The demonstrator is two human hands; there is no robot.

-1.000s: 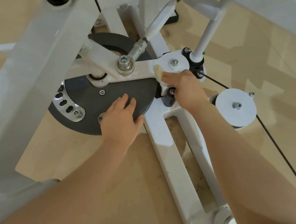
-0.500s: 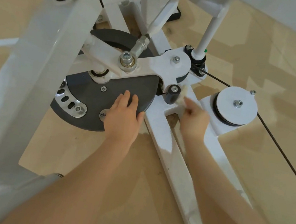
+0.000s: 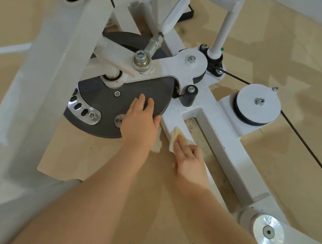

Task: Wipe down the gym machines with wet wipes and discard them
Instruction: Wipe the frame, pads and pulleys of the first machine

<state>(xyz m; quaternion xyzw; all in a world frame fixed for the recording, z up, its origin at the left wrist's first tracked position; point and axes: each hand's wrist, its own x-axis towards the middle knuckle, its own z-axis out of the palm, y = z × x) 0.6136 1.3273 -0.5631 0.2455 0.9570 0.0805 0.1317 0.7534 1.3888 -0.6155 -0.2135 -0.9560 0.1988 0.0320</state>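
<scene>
Head view: a person crouches over the white frame [image 3: 215, 118] of a gym machine, both bare arms reaching in.
Right hand [image 3: 189, 158]: fingers straight and flat, pressing a wipe [image 3: 175, 137] onto the near frame rail, right of centre; nothing is gripped.
Wipe: cream, crumpled, its far edge showing past the fingertips; it lies on the rail beside a bare slot of floor.
Left hand [image 3: 140, 122]: open, palm down, resting on the near edge of the dark disc [image 3: 121, 103], apparently as a brace.
Pulley [image 3: 258, 103]: far right, a thin cable [image 3: 309, 149] running off it toward the near right.
Risk: held only by flat pressure, the wipe could slide off the rail edge into the slot. If the disc turns under the bracing hand, the person could lose balance.
</scene>
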